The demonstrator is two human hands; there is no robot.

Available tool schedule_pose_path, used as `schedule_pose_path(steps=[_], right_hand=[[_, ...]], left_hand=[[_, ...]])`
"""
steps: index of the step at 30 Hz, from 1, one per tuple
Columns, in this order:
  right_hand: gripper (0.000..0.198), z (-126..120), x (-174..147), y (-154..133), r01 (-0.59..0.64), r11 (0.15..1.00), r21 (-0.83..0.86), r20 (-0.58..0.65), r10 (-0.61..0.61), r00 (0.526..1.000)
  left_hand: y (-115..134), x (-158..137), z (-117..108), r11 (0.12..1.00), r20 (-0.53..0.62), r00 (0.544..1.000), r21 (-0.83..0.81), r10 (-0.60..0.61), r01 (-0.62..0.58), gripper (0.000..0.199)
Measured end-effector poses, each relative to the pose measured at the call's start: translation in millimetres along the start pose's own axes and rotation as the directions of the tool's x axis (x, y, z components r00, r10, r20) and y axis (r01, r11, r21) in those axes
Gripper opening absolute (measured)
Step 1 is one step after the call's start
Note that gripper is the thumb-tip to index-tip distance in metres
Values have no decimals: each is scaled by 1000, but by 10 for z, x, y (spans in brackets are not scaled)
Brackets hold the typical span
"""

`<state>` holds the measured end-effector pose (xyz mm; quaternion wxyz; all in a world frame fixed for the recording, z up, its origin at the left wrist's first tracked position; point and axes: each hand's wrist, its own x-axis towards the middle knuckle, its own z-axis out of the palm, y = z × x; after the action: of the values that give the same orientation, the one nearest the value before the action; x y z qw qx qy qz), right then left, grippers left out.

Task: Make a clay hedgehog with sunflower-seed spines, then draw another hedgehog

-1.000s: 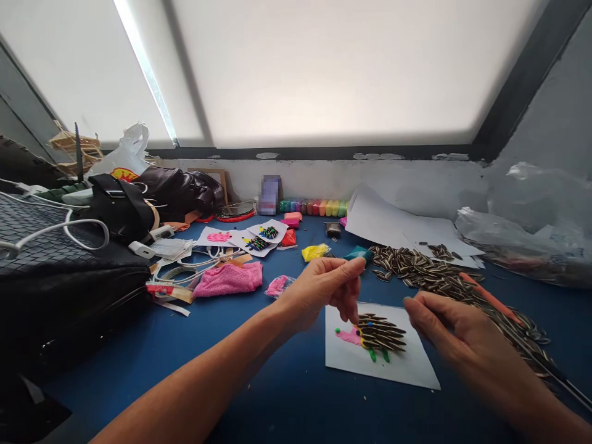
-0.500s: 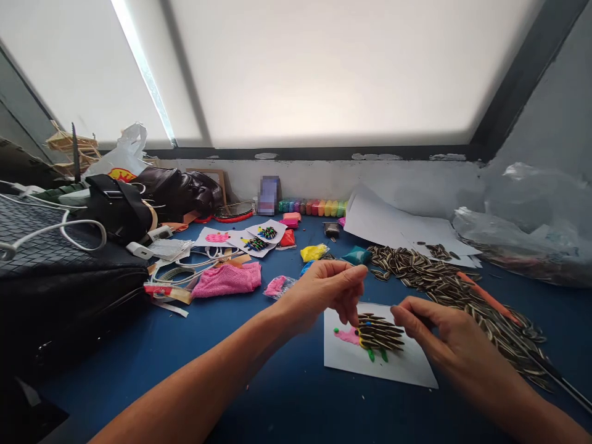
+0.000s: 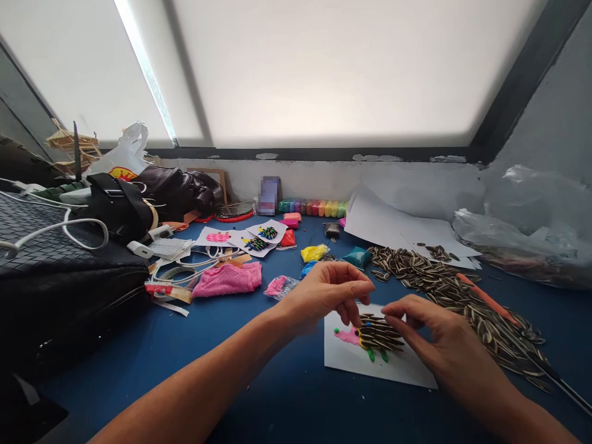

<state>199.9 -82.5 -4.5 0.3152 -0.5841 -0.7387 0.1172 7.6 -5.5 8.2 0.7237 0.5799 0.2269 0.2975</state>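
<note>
On a white paper card (image 3: 342, 361) lies a hedgehog picture (image 3: 349, 336). It has a pink clay head, a green nose, green feet and a back of sunflower seeds (image 3: 382, 336) with a blue clay dot. My left hand (image 3: 330, 290) hovers over the card's upper edge, thumb and forefinger pinched together; anything between them is too small to see. At the right end of the seed back is my right hand (image 3: 430, 327), its thumb and forefinger also pinched close to the seeds. Whatever it holds is hidden.
A heap of loose sunflower seeds (image 3: 425, 274) spreads on the right with an orange strip (image 3: 488, 299). Yellow (image 3: 314, 252) and teal clay packets (image 3: 357, 256) sit behind my hands. Leftward lie a pink cloth (image 3: 227, 279), finished cards (image 3: 256, 243) and a black bag (image 3: 92, 296).
My right hand has moved slightly left, its fingertips nearer the seed back. My left hand's thumb and forefinger have shifted a little right and down. The card stays in place.
</note>
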Motion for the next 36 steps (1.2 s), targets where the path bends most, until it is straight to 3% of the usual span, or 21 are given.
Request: schedule_pose_path(steps=[21, 36], right_hand=[[34, 107, -8, 144, 23, 997, -77, 57, -18, 998], [24, 78, -28, 123, 64, 989, -130, 58, -57, 997]], left_hand=[[5, 1, -10, 1000, 15, 1000, 3, -2, 2, 24], [0, -4, -20, 1000, 20, 1000, 3, 6, -6, 24]])
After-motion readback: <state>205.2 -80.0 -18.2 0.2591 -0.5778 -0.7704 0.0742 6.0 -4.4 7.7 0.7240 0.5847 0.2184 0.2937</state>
